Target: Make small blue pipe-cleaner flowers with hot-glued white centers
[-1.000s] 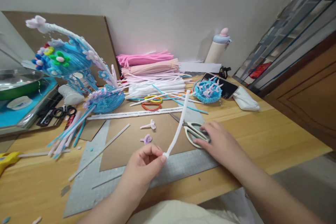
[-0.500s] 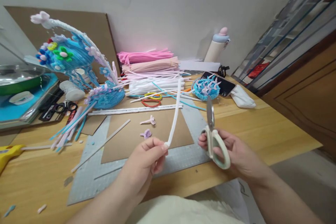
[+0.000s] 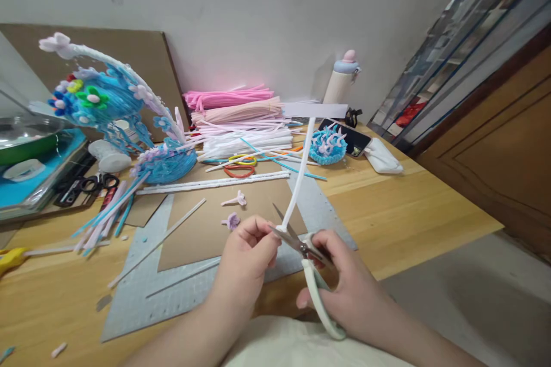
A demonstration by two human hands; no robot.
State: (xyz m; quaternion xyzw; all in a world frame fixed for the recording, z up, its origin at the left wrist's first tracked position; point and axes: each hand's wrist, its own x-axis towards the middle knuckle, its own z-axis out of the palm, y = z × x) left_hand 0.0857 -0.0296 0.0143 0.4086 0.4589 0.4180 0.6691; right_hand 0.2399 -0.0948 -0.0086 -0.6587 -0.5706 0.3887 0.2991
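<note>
My left hand [image 3: 252, 249] pinches the lower end of a white pipe cleaner [image 3: 300, 180], which rises upward and slightly to the right. In my right hand [image 3: 344, 275] is a pair of scissors [image 3: 318, 292] with pale green handles. Their blades are spread around the pipe cleaner's base, close to my left fingertips. Behind my left hand, a light pink pipe-cleaner flower [image 3: 236, 199] and a purple one [image 3: 232, 221] lie on a cardboard sheet [image 3: 189, 241].
A grey cutting mat [image 3: 124, 304] lies beneath the cardboard. Bundles of pink and white pipe cleaners [image 3: 245, 142] are along the wall. A blue flowered ornament [image 3: 116, 97] stands at left. A round blue piece [image 3: 328, 146], a phone [image 3: 355, 140] and a bottle [image 3: 340, 80] are at right.
My right hand has brought the scissors left and down to the pipe cleaner, and the blades have opened around its base. The view has shifted slightly.
</note>
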